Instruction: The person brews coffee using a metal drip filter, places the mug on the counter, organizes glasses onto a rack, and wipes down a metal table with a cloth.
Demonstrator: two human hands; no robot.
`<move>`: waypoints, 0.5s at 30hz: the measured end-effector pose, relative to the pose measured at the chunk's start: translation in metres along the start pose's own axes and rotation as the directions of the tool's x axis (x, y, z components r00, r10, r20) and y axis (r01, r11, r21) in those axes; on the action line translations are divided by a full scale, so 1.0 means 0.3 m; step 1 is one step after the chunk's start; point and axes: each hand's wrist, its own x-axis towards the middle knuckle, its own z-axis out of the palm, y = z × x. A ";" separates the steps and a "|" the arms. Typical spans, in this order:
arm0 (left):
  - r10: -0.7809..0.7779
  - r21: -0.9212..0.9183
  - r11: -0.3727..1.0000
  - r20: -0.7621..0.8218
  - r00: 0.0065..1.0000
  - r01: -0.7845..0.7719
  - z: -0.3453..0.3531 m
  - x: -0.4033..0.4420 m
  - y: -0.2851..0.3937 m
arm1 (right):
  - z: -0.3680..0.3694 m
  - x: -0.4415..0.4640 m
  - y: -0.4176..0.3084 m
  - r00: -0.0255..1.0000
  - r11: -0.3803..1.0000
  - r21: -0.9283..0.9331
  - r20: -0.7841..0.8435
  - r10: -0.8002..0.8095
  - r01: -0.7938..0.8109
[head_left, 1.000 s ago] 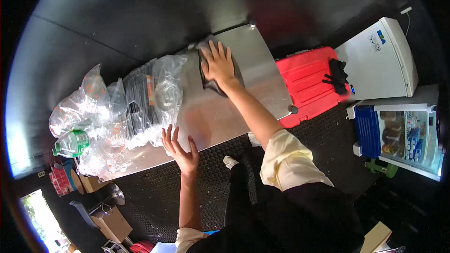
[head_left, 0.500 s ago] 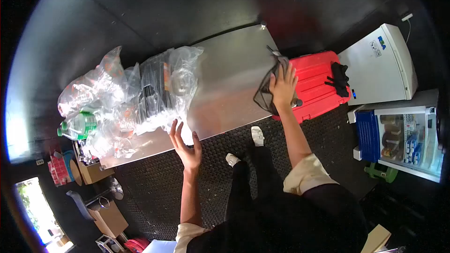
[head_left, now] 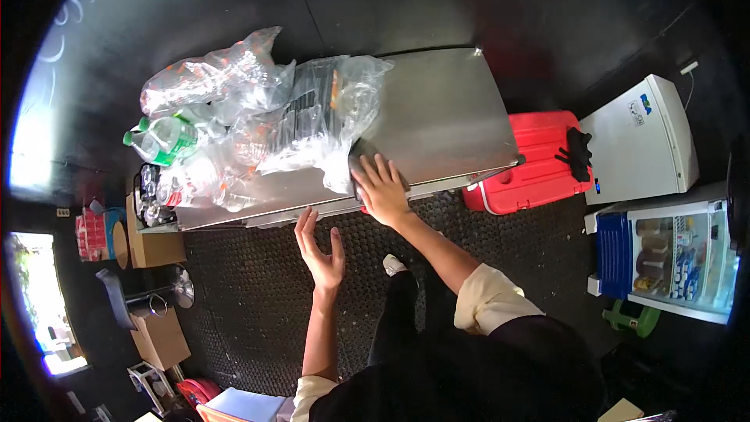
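Observation:
My right hand (head_left: pixel 382 191) presses a dark mesh cloth (head_left: pixel 362 158) onto the steel table (head_left: pixel 441 109) near its front edge, beside the clear plastic bags. Its fingers are stretched and slightly apart, and the palm hides most of the cloth. In front of the table my left hand (head_left: pixel 319 254) hangs in the air with fingers spread, holding nothing. Stacked black containers in clear plastic (head_left: pixel 308 105) lie on the table, with a bag of clear cups (head_left: pixel 207 82) and green-capped bottles (head_left: pixel 168 139) to their left.
Right of the table is a red cooler (head_left: pixel 527 176) with a black strap item (head_left: pixel 576 155) on it. Beyond are a white fridge (head_left: pixel 641 141) and a glass-door cooler (head_left: pixel 680 258). Cardboard boxes (head_left: pixel 160 340) and a stool (head_left: pixel 117 297) stand at the lower left.
My right hand swept the cloth to the table's right end, then back left to the front edge by the bags. My left hand stays raised and open. The view has shifted.

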 end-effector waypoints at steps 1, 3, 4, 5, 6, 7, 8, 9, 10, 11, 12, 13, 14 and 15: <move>0.009 -0.005 1.000 -0.008 1.000 -0.009 -0.014 -0.010 0.009 | -0.016 -0.013 -0.006 0.997 0.998 -0.001 0.045 -0.063 0.063; 0.013 -0.003 1.000 -0.032 0.999 -0.013 -0.038 -0.028 0.021 | -0.060 -0.041 0.047 0.978 0.985 0.006 0.123 -0.171 0.172; 0.012 -0.004 1.000 -0.047 0.999 -0.012 -0.049 -0.038 0.027 | -0.085 -0.052 0.105 0.963 0.976 0.014 0.156 -0.219 0.219; 0.019 -0.002 1.000 -0.063 0.998 -0.020 -0.062 -0.050 0.038 | -0.137 -0.070 0.158 0.969 0.981 -0.009 0.157 -0.190 0.194; 0.010 0.007 1.000 -0.067 0.998 -0.010 -0.077 -0.064 0.049 | -0.167 -0.104 0.234 0.987 0.984 -0.085 0.058 -0.152 0.157; 0.000 0.017 1.000 -0.074 0.997 0.002 -0.089 -0.081 0.063 | -0.207 -0.150 0.321 0.994 0.998 -0.011 -0.085 -0.063 0.063; 0.006 0.021 1.000 -0.097 0.995 -0.004 -0.101 -0.101 0.079 | -0.250 -0.192 0.408 0.988 0.998 0.056 -0.148 0.049 -0.041; -0.019 0.027 0.999 -0.090 0.996 0.021 -0.114 -0.124 0.094 | -0.296 -0.243 0.487 0.976 0.981 -0.119 -0.176 0.129 -0.151; -0.043 0.034 0.998 -0.083 0.996 0.046 -0.126 -0.147 0.108 | -0.342 -0.302 0.562 0.965 0.959 -0.173 -0.181 0.191 -0.223; -0.058 0.032 0.998 -0.086 0.995 0.061 -0.130 -0.174 0.118 | -0.378 -0.342 0.621 0.948 0.929 -0.225 -0.189 0.255 -0.295; -0.077 0.028 0.996 -0.086 0.993 0.080 -0.133 -0.195 0.144 | -0.414 -0.354 0.645 0.951 0.935 -0.216 -0.191 0.242 -0.282; -0.080 0.019 0.996 -0.083 0.993 0.082 -0.127 -0.218 0.168 | -0.441 -0.380 0.658 0.955 0.939 -0.179 -0.084 0.283 -0.294; -0.082 0.010 0.997 -0.078 0.994 0.083 -0.117 -0.236 0.191 | -0.455 -0.405 0.661 0.948 0.940 -0.144 0.025 0.317 -0.311; -0.079 -0.041 0.996 -0.055 0.995 0.077 -0.106 -0.248 0.208 | -0.453 -0.415 0.654 0.937 0.935 -0.070 0.020 0.350 -0.348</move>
